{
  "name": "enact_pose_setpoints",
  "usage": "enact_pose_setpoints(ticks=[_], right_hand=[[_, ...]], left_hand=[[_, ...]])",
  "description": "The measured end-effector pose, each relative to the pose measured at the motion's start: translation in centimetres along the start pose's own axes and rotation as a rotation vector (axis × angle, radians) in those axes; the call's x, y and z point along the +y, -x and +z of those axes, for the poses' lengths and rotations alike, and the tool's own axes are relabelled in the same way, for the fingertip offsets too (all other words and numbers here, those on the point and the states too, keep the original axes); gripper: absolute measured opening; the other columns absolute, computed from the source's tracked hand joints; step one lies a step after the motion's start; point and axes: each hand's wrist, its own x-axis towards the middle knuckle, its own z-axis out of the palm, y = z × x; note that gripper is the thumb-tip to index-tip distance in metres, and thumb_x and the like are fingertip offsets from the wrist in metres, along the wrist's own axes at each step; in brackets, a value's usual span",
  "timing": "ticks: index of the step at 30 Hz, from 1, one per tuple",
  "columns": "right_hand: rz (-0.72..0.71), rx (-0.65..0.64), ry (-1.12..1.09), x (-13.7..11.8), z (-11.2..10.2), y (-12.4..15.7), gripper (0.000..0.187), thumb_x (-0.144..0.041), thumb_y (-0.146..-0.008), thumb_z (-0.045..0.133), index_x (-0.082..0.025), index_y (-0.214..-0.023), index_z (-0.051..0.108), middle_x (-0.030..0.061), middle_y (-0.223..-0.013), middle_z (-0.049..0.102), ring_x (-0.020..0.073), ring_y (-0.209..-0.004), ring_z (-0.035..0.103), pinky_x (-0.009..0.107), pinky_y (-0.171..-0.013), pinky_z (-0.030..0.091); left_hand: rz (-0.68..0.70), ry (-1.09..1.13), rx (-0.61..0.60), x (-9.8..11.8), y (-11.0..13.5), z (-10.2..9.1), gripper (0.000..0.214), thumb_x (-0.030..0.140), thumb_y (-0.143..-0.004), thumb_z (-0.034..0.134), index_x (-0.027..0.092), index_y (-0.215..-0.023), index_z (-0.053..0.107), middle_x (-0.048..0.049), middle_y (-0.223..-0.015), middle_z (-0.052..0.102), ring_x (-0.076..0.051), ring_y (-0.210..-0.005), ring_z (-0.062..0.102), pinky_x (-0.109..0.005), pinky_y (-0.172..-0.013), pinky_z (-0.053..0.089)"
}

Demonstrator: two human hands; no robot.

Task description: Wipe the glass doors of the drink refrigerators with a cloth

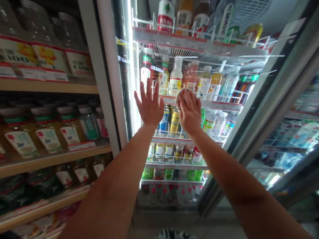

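Both my arms reach forward to the glass door point(216, 129) of a lit drinks cooler. My left hand point(151, 106) is spread flat with its fingers apart, palm towards the glass, and holds nothing. To its right, my right hand point(190, 113) presses a crumpled greyish-brown cloth point(179, 98) to the glass, fingers bent over it. Most of the cloth is hidden under the palm. Behind the glass, near the hands, stand a white-capped bottle point(175, 78), a gold can point(174, 122) and a blue can point(163, 121).
Open wooden shelves point(54, 156) with several juice bottles point(46, 132) stand close on the left. The cooler's metal door frame point(251, 142) slants along the right side, and another cooler point(294, 132) lies beyond it. Tiled floor point(147, 222) shows at the bottom.
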Motion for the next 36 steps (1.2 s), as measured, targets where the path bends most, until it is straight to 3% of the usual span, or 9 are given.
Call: enact_pose_setpoints(ticks=[3,8,10,13,16,22,28,32,36], right_hand=[[0.105,0.102,0.028,1.0,-0.1,0.5,0.054,-0.023,-0.107,0.030,-0.021,-0.161,0.038,0.0042,-0.167,0.033,0.0237,-0.160,0.021,0.053,-0.131,0.024],[0.068,-0.088,-0.041,-0.1,0.1,4.4,0.056,-0.023,-0.105,0.033,-0.024,-0.161,0.039,0.0038,-0.165,0.037,0.0239,-0.160,0.019,0.051,-0.132,0.024],[0.062,-0.122,-0.043,-0.2,-0.1,4.0,0.055,-0.023,-0.106,0.033,-0.024,-0.160,0.040,0.0023,-0.167,0.034,0.0234,-0.160,0.019,0.050,-0.134,0.020],[0.158,-0.033,0.014,0.6,-0.6,2.4,0.054,-0.023,-0.107,0.030,-0.023,-0.161,0.039,0.0014,-0.169,0.030,0.0221,-0.160,0.018,0.049,-0.134,0.018],[0.228,0.016,0.049,1.2,-0.5,3.2,0.055,-0.023,-0.107,0.028,-0.022,-0.162,0.036,0.0019,-0.169,0.030,0.0218,-0.161,0.016,0.049,-0.134,0.021],[0.127,-0.103,0.022,1.1,-0.2,5.5,0.056,-0.024,-0.106,0.033,-0.025,-0.163,0.034,0.0011,-0.167,0.034,0.0222,-0.161,0.017,0.048,-0.134,0.023],[0.205,0.056,0.108,2.4,-0.5,3.8,0.055,-0.023,-0.108,0.027,-0.020,-0.162,0.037,0.0034,-0.168,0.032,0.0222,-0.161,0.017,0.048,-0.133,0.023],[0.156,0.038,0.104,2.1,-0.1,6.0,0.053,-0.024,-0.108,0.028,-0.017,-0.158,0.045,0.0069,-0.164,0.039,0.0233,-0.160,0.018,0.046,-0.132,0.026],[0.146,0.039,0.081,4.1,-0.7,4.6,0.054,-0.025,-0.107,0.029,-0.020,-0.159,0.043,0.0048,-0.166,0.034,0.0249,-0.159,0.022,0.049,-0.133,0.024]], left_hand=[[0.016,-0.021,0.004,-0.2,0.0,0.2,0.062,0.040,-0.106,0.033,0.021,-0.165,0.034,-0.0021,-0.173,0.016,-0.023,-0.162,-0.002,-0.050,-0.133,-0.009],[0.047,-0.029,0.034,-0.7,0.0,0.7,0.065,0.051,-0.109,0.024,0.021,-0.166,0.030,0.0008,-0.174,0.010,-0.023,-0.162,-0.002,-0.051,-0.132,-0.010],[0.058,-0.030,0.048,-0.8,0.0,0.8,0.067,0.054,-0.110,0.018,0.019,-0.166,0.030,0.0007,-0.174,0.008,-0.023,-0.162,-0.002,-0.051,-0.131,-0.011],[0.052,-0.020,0.046,-0.5,0.0,0.5,0.072,0.058,-0.109,0.014,0.015,-0.164,0.031,-0.0010,-0.174,0.008,-0.025,-0.161,-0.003,-0.047,-0.129,-0.014],[0.043,0.031,0.008,-0.1,0.0,0.0,0.078,0.060,-0.106,0.013,0.010,-0.163,0.030,-0.0037,-0.173,0.008,-0.026,-0.158,-0.013,-0.046,-0.126,-0.016],[0.030,0.010,0.031,0.0,-0.1,-0.1,0.075,0.061,-0.108,0.016,0.015,-0.164,0.034,-0.0029,-0.173,0.012,-0.025,-0.162,0.000,-0.049,-0.131,-0.010],[0.041,0.030,0.033,-0.3,-0.1,0.2,0.076,0.062,-0.108,0.017,0.014,-0.163,0.033,-0.0032,-0.173,0.014,-0.025,-0.162,-0.002,-0.047,-0.130,-0.012],[0.045,0.047,0.020,-0.5,0.0,0.2,0.068,0.057,-0.108,0.023,0.020,-0.166,0.030,0.0002,-0.174,0.011,-0.025,-0.162,-0.003,-0.050,-0.131,-0.014],[0.048,0.014,0.022,-0.6,0.0,0.3,0.064,0.050,-0.109,0.026,0.021,-0.166,0.029,0.0018,-0.174,0.010,-0.025,-0.162,-0.003,-0.051,-0.131,-0.012]])
